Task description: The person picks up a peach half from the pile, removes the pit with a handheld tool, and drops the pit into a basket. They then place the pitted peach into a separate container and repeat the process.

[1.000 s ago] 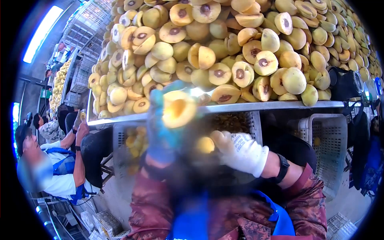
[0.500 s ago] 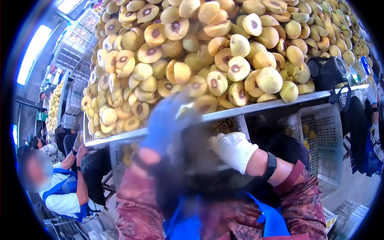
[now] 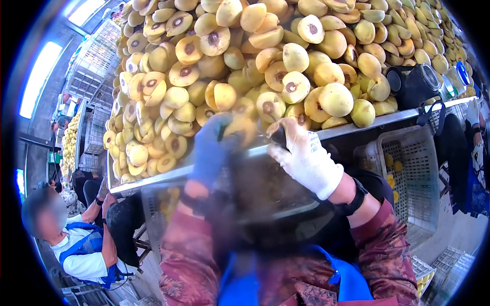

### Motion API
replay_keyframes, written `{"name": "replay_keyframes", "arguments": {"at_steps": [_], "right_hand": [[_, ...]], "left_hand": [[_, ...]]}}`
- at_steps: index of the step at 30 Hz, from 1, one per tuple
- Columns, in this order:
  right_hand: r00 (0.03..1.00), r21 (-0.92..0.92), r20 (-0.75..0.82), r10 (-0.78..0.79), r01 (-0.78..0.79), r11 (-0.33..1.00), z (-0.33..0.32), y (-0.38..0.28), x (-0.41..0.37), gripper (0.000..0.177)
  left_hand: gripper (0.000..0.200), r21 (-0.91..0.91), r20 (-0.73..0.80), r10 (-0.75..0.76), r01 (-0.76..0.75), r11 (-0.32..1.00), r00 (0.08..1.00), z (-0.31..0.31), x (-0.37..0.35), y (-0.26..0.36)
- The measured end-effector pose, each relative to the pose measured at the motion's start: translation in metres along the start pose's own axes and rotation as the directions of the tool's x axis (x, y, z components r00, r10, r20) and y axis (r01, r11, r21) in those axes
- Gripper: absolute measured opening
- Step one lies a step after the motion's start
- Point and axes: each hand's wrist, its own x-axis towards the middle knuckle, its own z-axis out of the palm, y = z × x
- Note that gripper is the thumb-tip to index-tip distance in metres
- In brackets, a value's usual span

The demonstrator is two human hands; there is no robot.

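A heap of halved yellow peaches [image 3: 224, 97], many with brown pit centres showing, covers the table before me. My left hand [image 3: 209, 155], in a blue glove, is closed at the metal table edge [image 3: 337, 131]. A blurred peach half [image 3: 243, 128] sits at its fingertips. My right hand [image 3: 309, 160] wears a white glove and is wrapped round a small tool with a dark handle [image 3: 278, 134]. The tool's tip points toward the peach half, but blur hides whether they touch. Beneath my hands a container [image 3: 270, 191] is smeared and partly covered by a dark blur.
On the right below the table stands a grey plastic crate [image 3: 413, 168] with a few yellow pieces inside. A black mask-like object [image 3: 416, 84] and a blue-lidded container [image 3: 462, 76] rest at the table's right. Another person [image 3: 84, 245] sits at the left. Stacked crates [image 3: 94, 56] stand behind.
My right hand has risen from below the table edge to beside the left, and its dark-handled tool now shows. The left hand has moved slightly; a peach half now shows at its fingers.
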Motion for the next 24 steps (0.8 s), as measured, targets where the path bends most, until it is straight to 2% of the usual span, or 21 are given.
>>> {"name": "replay_keyframes", "arguments": {"at_steps": [2,3,6,7,8,9,10,11,12,13,14,15,16,18,19,21,23,24], "right_hand": [[0.999,0.149,0.001,0.038,-0.038,0.988,0.002,-0.001,0.005,0.037],[1.0,0.127,-0.025,0.014,-0.01,0.992,0.006,-0.003,0.007,0.042],[0.993,0.264,0.061,0.105,-0.117,0.957,0.015,-0.018,0.014,0.042],[0.996,0.337,0.043,0.083,-0.092,0.937,0.025,-0.016,0.014,0.042],[0.998,0.408,0.024,0.061,-0.065,0.911,0.035,-0.014,0.015,0.042],[0.993,0.486,0.047,0.105,-0.115,0.866,0.038,-0.02,0.016,0.041],[0.959,0.599,0.192,0.206,-0.281,0.75,0.036,-0.026,0.017,0.038],[0.894,0.663,0.332,0.301,-0.447,0.6,0.034,-0.034,0.019,0.035],[0.897,0.7,0.343,0.28,-0.443,0.56,0.038,-0.035,0.019,0.033],[0.899,0.735,0.353,0.261,-0.438,0.517,0.043,-0.035,0.018,0.031],[0.9,0.767,0.361,0.243,-0.435,0.472,0.049,-0.034,0.016,0.03],[0.937,0.809,0.285,0.201,-0.347,0.474,0.058,-0.033,0.017,0.029],[0.918,0.794,0.33,0.219,-0.395,0.463,0.059,-0.031,0.017,0.03],[0.876,0.759,0.41,0.255,-0.483,0.437,0.052,-0.027,0.02,0.032],[0.874,0.712,0.402,0.274,-0.486,0.507,0.047,-0.028,0.022,0.033],[0.871,0.602,0.381,0.31,-0.488,0.632,0.038,-0.031,0.026,0.034],[0.965,0.544,0.136,0.224,-0.262,0.798,0.04,-0.022,0.031,0.032],[0.987,0.485,0.014,0.159,-0.146,0.862,0.041,-0.019,0.033,0.031]], "left_hand": [[0.048,-0.165,-0.072,-0.023,0.011,0.986,0.997,-0.012,-0.003,0.002],[0.044,-0.314,-0.032,-0.04,0.028,0.949,0.999,-0.022,-0.008,0.01],[0.046,-0.46,-0.037,-0.07,0.045,0.887,0.997,-0.022,-0.027,0.031],[0.046,-0.38,-0.02,-0.105,0.09,0.92,0.994,-0.019,-0.034,0.036],[0.045,-0.429,-0.069,-0.099,0.06,0.901,0.993,-0.012,-0.036,0.029],[0.044,-0.503,-0.086,-0.094,0.038,0.863,0.992,-0.007,-0.04,0.028],[0.043,-0.573,-0.104,-0.091,0.015,0.819,0.99,-0.003,-0.044,0.027],[0.045,-0.541,-0.164,-0.06,-0.039,0.84,0.985,0.004,-0.044,0.025],[0.052,-0.576,-0.161,-0.107,-0.006,0.818,0.981,0.007,-0.045,0.019],[0.054,-0.757,-0.045,-0.119,0.044,0.652,0.992,0.009,-0.048,0.019],[0.055,-0.847,0.04,-0.093,0.084,0.525,0.995,0.009,-0.049,0.018],[0.056,-0.911,0.126,-0.066,0.142,0.388,0.99,0.008,-0.05,0.018],[0.056,-0.928,0.177,-0.027,0.176,0.328,0.984,0.006,-0.047,0.016],[0.056,-0.868,0.145,-0.022,0.137,0.478,0.989,0.005,-0.046,0.018],[0.056,-0.744,0.057,-0.039,0.068,0.664,0.998,0.006,-0.046,0.023],[0.055,-0.495,-0.05,0.032,-0.052,0.867,0.998,-0.001,-0.04,0.008],[0.054,-0.548,-0.037,-0.097,0.061,0.834,0.995,-0.018,-0.045,-0.027],[0.054,-0.598,0.022,-0.093,0.087,0.797,0.995,-0.016,-0.046,-0.012]]}}
